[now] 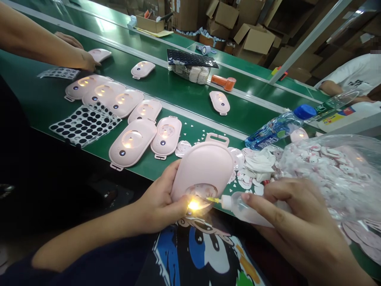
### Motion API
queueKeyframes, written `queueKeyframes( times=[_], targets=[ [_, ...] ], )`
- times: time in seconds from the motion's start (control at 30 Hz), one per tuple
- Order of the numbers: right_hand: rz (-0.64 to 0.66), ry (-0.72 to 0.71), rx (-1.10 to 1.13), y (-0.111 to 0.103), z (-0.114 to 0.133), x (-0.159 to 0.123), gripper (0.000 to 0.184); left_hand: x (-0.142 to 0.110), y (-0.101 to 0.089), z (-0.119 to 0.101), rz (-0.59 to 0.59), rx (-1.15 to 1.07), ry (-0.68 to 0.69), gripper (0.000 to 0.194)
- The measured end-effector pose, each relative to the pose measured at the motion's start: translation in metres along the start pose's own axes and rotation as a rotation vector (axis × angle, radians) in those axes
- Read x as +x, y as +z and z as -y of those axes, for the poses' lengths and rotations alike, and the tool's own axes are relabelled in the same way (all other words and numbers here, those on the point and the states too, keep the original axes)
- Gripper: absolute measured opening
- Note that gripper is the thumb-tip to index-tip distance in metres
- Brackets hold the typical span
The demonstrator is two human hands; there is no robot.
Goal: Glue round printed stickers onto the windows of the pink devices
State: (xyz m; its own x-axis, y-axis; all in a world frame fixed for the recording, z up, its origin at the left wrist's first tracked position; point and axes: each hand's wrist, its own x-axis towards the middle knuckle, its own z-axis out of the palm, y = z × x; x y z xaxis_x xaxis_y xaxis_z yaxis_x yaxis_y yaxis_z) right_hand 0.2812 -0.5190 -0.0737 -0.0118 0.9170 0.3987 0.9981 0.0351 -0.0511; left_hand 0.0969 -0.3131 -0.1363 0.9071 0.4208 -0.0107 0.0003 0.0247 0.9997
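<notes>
Dark navy top [125,254] is bearing a large cartoon print [197,251] at six o'clock, showing blue-and-white eyes.

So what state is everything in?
Left hand: gripping the pink case
Right hand: gripping the squeeze bottle
Pink case: held, round recess showing
Squeeze bottle: held, yellow tip toward the case
Drink bottle: closed, blue cap on
Plastic bag: filled with printed pieces
Black-dotted sheet: lying unheld
Cardboard box: open

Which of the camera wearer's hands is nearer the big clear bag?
Right. The right hand is in front of the bag; the left hand is farther left, holding a pink case.
</notes>
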Motion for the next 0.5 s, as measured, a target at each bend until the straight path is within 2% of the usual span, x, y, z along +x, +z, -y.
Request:
queueKeyframes(
  times=[0.13, 0.33, 0.43, 0.5],
  targets=[
    [-0.012, 0.004, 0.012, 0.001, 0.005, 0.003, 0.032, 0.000, -0.001, 0.002, 0.015, -0.023, 0.011, 0.069],
    [-0.059, 0.126, 0.063, 0.002, 0.017, 0.004, 0.033, 0.002, 0.000, 0.003, 0.031, -0.045, 0.012, 0.069],
    [-0.098, 0.187, 0.103, 0.005, 0.006, -0.004, 0.027, 0.006, -0.002, 0.006, -0.010, -0.075, -0.018, 0.069],
    [-0.150, 0.338, 0.183, 0.017, -0.008, -0.004, 0.028, 0.009, -0.004, 0.007, -0.064, -0.100, -0.029, 0.067]
  ],
)
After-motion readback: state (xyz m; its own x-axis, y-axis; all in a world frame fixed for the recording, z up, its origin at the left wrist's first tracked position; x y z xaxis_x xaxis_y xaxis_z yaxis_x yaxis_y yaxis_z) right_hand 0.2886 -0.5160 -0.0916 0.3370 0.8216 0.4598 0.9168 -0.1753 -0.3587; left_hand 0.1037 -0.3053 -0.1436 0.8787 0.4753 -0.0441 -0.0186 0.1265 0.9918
